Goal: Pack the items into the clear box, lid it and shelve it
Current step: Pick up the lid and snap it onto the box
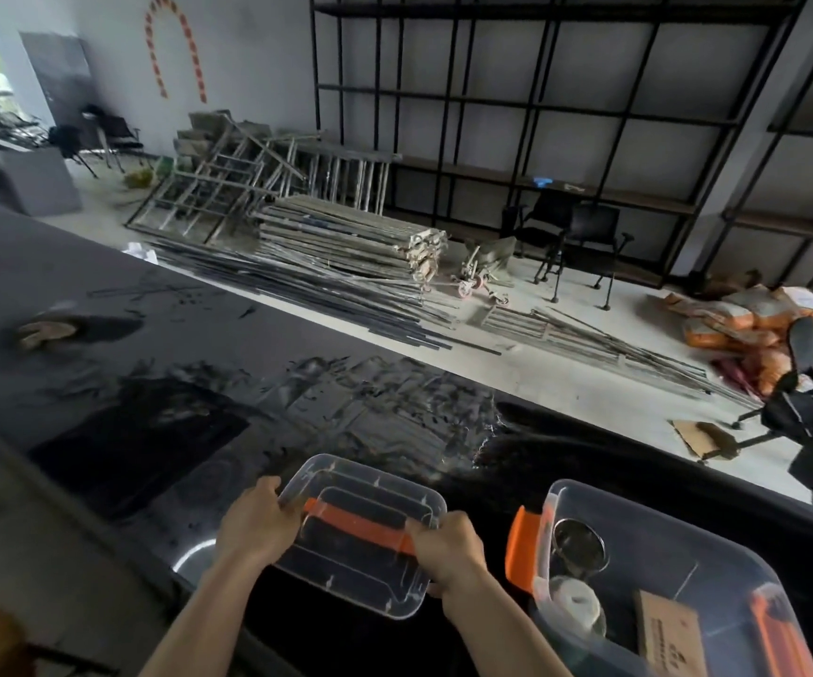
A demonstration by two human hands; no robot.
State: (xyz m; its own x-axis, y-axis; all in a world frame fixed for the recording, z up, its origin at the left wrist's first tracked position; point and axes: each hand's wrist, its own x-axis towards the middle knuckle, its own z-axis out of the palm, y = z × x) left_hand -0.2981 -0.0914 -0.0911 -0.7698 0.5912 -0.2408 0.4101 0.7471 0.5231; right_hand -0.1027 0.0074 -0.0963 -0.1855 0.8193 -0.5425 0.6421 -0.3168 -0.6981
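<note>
The clear lid (346, 569) with an orange handle strip across it is held above the dark glossy table (297, 408). My left hand (258, 525) grips its left edge and my right hand (448, 549) grips its right edge at the handle's end. To the right stands the clear box (648, 559) with orange latches, uncovered. Inside it lie a round metal item (580, 544), a white tape roll (578, 603) and a brown cardboard packet (670, 632).
A tan object (48, 329) lies on the table at far left. Beyond the table, metal frames and rods (346, 246) cover the floor. A black shelving rack (565, 105) lines the back wall, with black chairs (575, 237) before it and orange bags (756, 324) at right.
</note>
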